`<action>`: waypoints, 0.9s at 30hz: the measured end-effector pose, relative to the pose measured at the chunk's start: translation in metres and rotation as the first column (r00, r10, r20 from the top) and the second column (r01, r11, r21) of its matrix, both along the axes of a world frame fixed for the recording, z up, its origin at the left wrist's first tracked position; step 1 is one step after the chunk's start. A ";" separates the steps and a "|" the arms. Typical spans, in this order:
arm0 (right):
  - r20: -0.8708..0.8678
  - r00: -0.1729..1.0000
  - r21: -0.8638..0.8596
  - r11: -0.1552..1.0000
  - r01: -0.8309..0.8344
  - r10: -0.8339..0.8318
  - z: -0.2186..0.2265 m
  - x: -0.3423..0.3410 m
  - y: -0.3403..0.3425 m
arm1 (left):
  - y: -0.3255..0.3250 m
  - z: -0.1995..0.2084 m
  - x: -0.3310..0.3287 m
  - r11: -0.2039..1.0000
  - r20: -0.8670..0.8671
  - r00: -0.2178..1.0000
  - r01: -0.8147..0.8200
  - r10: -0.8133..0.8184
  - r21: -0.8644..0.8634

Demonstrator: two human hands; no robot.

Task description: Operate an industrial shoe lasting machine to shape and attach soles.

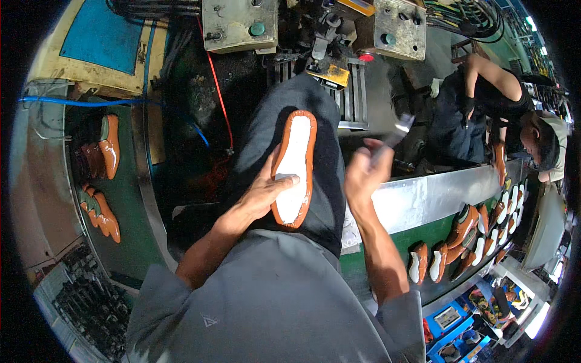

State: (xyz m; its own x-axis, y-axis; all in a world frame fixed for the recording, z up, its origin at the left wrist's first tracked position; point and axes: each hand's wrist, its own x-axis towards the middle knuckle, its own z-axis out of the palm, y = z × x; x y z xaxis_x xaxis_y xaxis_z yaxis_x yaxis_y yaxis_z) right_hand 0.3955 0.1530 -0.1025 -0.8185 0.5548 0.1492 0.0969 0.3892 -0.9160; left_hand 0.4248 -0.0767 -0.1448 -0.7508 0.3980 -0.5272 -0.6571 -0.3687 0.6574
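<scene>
While left fingers [287, 183] hold one shoe [296, 148], right fingers [363, 158] grip one tool [402, 126].

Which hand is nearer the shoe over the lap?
Left. The left hand holds the shoe; the right hand is apart from it, out to its right, gripping a blurred tool.

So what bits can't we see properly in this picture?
Head view: the top of the shoe is hidden, because its underside faces the camera.
Head view: most fingers of the left hand are hidden behind that shoe.
Head view: the tool in the right hand is blurred, so its exact kind is unclear.
Head view: the farthest shoes on the right are too small for details.
</scene>
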 end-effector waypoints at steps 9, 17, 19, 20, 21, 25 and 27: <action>0.072 0.964 0.286 0.921 -0.265 0.256 -0.026 -0.026 0.011 | 0.018 -0.013 0.006 0.982 -0.146 0.988 0.026 -0.054 -0.189; 0.338 0.851 0.200 0.853 -0.483 0.403 -0.007 -0.003 0.014 | -0.052 0.020 0.018 0.993 -0.075 0.994 -0.069 0.076 0.091; 0.231 0.873 0.152 0.870 -0.469 0.430 -0.027 0.013 0.040 | -0.075 0.039 0.026 0.971 -0.083 0.978 -0.177 0.192 0.161; 0.269 0.847 0.101 0.861 -0.499 0.459 -0.045 0.019 0.058 | -0.092 0.035 0.030 0.949 -0.143 0.950 -0.247 0.277 0.196; 0.311 0.826 -0.029 0.874 -0.485 0.469 -0.055 0.022 0.061 | -0.117 0.030 0.040 0.922 -0.180 0.910 -0.341 0.373 0.186; 0.331 0.815 -0.368 0.860 -0.352 0.476 -0.129 0.039 0.127 | -0.244 0.046 0.076 0.701 -0.468 0.808 -0.563 0.357 -0.438; 0.349 0.840 -0.474 0.851 -0.224 0.416 -0.128 0.046 0.101 | -0.326 0.064 0.114 0.463 -0.546 0.786 -0.615 0.291 -0.638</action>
State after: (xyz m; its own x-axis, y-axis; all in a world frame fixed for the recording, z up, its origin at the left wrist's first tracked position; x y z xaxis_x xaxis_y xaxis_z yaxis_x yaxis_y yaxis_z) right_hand 0.4413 0.2536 -0.2304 -0.8857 0.1801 -0.4279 0.4465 0.0786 -0.8913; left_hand 0.5384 -0.4030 -0.0803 -0.8700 -0.4753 -0.1308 -0.2458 0.1884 0.9508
